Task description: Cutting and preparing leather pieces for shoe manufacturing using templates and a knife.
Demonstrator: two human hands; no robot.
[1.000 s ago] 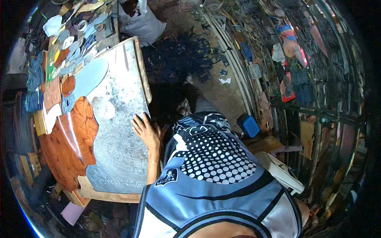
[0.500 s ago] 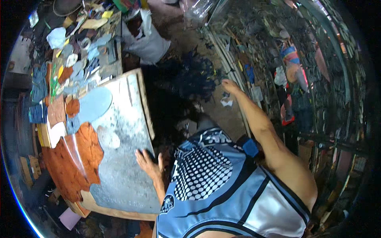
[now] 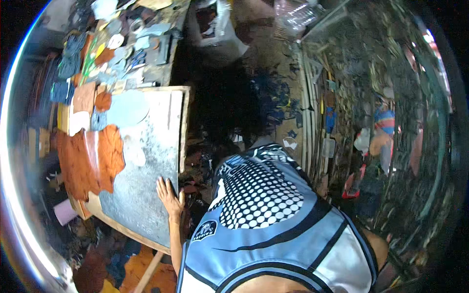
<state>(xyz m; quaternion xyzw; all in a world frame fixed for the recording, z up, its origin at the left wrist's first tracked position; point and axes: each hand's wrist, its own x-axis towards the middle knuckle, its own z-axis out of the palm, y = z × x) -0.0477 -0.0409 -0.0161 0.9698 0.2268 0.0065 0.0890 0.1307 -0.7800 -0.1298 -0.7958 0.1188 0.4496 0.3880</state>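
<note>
My left hand (image 3: pixel 171 199) lies near the right edge of a worktable with a grey slab top (image 3: pixel 141 210). Its fingers are stretched out and it holds nothing. Farther left, an irregular piece of orange-brown leather (image 3: pixel 73 163) is spread over the slab and reaches past the table's left side. A pale blue-grey rounded sheet (image 3: pixel 129 108) rests at the slab's far end. Of my right arm only the shoulder part (image 3: pixel 376 249) shows at the lower right; the hand is out of sight.
A cluttered bench (image 3: pixel 163 78) with scraps, tape and small tools adjoins the table's far end. A white sack (image 3: pixel 229 41) stands on the floor ahead, dark scraps (image 3: pixel 276 97) lie beyond me. Pipes (image 3: pixel 308 117) and crowded shelving line the right side.
My right hand, stretched out over the floor at the right before, has gone out of view. The whole view has turned, and my left hand still rests on the table's edge.
</note>
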